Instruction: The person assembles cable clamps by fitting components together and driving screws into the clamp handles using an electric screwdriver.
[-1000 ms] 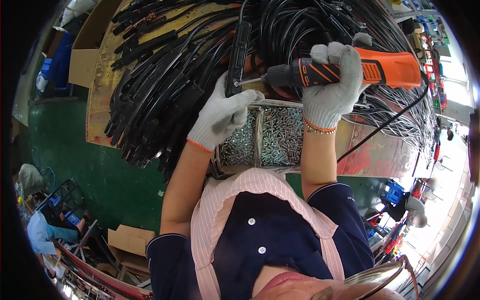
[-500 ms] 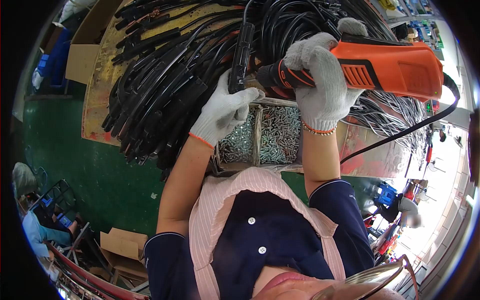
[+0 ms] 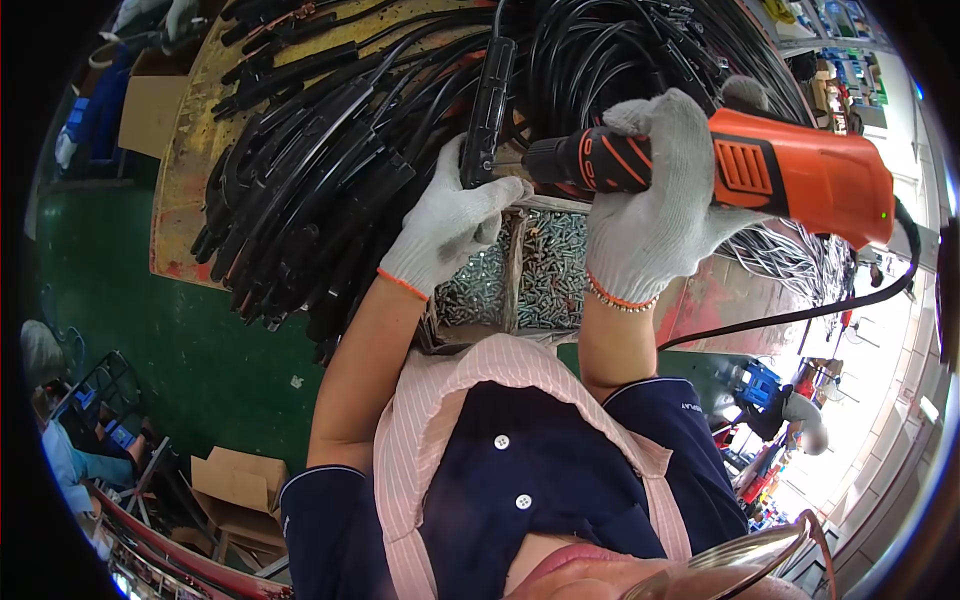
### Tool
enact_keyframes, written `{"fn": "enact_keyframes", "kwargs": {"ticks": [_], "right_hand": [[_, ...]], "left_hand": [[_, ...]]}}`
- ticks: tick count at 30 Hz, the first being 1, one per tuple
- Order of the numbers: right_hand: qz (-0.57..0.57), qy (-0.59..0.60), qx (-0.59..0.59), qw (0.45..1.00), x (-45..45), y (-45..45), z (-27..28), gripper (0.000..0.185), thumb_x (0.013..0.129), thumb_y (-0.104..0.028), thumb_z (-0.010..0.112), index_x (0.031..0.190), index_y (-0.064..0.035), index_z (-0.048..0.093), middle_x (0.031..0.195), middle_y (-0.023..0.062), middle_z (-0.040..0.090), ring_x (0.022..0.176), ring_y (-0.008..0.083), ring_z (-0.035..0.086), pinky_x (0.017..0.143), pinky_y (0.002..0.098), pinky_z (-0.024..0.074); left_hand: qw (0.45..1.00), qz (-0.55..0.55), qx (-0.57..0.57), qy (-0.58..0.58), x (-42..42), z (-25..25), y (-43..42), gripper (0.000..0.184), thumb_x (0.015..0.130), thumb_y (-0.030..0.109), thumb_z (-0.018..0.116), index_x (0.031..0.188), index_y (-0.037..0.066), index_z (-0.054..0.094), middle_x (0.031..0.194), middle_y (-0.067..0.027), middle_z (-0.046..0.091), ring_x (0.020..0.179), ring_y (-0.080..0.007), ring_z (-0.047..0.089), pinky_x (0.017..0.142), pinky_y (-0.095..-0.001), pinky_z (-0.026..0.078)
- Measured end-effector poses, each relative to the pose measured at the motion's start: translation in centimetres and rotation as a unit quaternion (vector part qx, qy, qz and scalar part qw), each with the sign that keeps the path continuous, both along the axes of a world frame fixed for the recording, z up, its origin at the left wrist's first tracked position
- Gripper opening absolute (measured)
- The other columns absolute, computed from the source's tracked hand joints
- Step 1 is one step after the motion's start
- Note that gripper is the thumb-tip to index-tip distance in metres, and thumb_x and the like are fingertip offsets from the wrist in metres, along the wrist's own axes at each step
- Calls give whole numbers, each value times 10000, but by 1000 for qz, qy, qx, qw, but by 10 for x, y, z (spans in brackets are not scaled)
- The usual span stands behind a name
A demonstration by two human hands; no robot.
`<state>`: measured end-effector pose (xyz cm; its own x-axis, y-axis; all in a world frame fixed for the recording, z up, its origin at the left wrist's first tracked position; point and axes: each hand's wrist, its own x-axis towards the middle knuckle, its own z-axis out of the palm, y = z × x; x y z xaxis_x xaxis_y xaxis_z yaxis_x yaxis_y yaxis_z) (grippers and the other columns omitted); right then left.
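My left hand point(image 3: 450, 215), in a white knit glove, is closed around the lower end of a black plastic handle point(image 3: 490, 105) with a cable running from its top. In my gloved right hand point(image 3: 660, 190) is an orange and black electric screwdriver point(image 3: 800, 170), held level. Its bit points left at the side of the handle, close to my left thumb; whether the tip touches a screw there I cannot make out. Below both hands stands a divided wooden box point(image 3: 514, 275) of small silvery screws point(image 3: 552, 270).
A large heap of black cables with handles point(image 3: 310, 180) covers the worn yellow table point(image 3: 185, 215). Grey wires point(image 3: 775, 255) lie at the right, near the screwdriver's black power cord point(image 3: 800, 318). Cardboard boxes point(image 3: 238, 490) stand on the left. Other people point(image 3: 85, 455) sit or bend farther away.
The screwdriver and my right hand have shifted to the right and slightly down, and the tool's bit is farther out from the handle. My left hand stays nearly in place.
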<state>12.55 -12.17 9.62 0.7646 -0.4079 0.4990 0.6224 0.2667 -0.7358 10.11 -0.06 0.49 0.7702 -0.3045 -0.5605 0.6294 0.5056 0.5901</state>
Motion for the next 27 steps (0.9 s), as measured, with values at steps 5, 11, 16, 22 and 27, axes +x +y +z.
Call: {"fn": "enact_keyframes", "kwargs": {"ticks": [5, 11, 16, 22, 27], "right_hand": [[-66, 16, -149, 986, 8, 0, -9, 332, 826, 152, 618, 1141, 57, 581, 897, 155, 652, 777, 214, 682, 779, 336, 589], [-55, 50, -290, 954, 6, -5, 1, 464, 839, 104, 645, 1250, 66, 433, 850, 147, 653, 738, 201, 672, 728, 331, 583], [-27, 110, -230, 966, 12, -1, 12, 492, 810, 129, 624, 1243, 66, 399, 805, 144, 649, 676, 196, 661, 668, 315, 572], [38, 144, -100, 984, 13, -12, 10, 638, 767, 101, 750, 1209, -9, 302, 815, 78, 663, 707, 144, 667, 695, 283, 578], [-13, 52, 59, 997, -8, -43, 13, 397, 840, 57, 614, 1212, 29, 478, 826, 86, 599, 681, 174, 585, 715, 288, 520]], "left_hand": [[1000, -18, 16, 3, 2, 7, 1, 868, 823, -3, 731, 1510, 70, 205, 909, -87, 631, 577, -84, 523, 457, -227, 398], [1000, -13, -28, -2, 2, 6, 5, 874, 812, -14, 736, 1503, 49, 206, 858, -60, 587, 558, -82, 505, 445, -243, 373], [1000, -13, 0, 8, 1, 8, 3, 844, 807, -28, 732, 1484, 62, 236, 867, -59, 586, 548, -77, 492, 439, -242, 362], [999, -8, -23, -41, -2, 11, 4, 652, 856, 13, 679, 1406, 23, 329, 891, -134, 647, 480, -68, 501, 382, -210, 346], [994, -39, 76, -63, -7, 39, -1, 803, 791, 95, 709, 1443, -1, 252, 806, -105, 640, 483, -116, 538, 389, -266, 378]]}}
